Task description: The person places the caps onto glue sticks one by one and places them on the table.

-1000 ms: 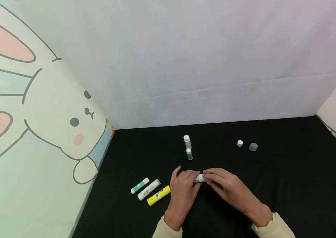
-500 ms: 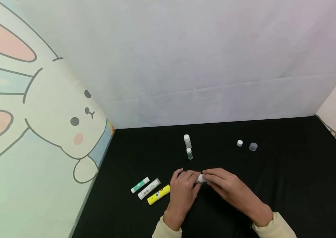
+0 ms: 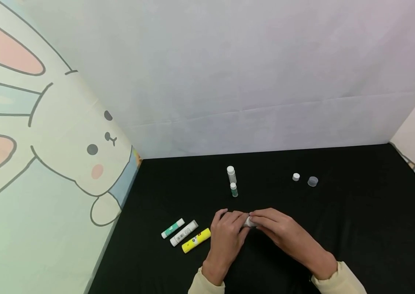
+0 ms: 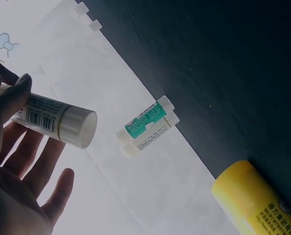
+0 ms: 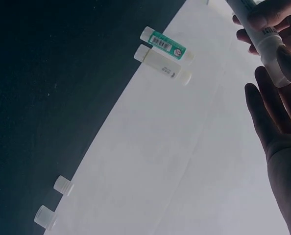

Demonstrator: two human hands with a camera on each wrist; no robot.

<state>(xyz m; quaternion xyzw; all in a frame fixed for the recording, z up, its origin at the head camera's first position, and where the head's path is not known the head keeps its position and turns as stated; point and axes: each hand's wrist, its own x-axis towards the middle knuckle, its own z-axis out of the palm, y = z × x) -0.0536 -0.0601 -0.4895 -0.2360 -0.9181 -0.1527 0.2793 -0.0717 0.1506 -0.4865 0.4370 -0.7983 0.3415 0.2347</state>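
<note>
The white glue stick (image 4: 77,125) is pointing rightward from my left grip (image 3: 224,233), which is holding its barrel (image 4: 40,117); my right grip (image 3: 280,228) is pinching its right end (image 3: 249,222), the long axis running crosswise.

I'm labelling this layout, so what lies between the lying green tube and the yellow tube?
A lying white tube, between the green tube and yellow tube; the head view shows it.

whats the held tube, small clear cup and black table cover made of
Tube: probably plastic, smooth with a soft sheen; its end looks milky and translucent.
Clear cup: likely plastic, see-through; glass can't be ruled out.
Black table cover: seems fabric, matte, with faint creases.
</note>
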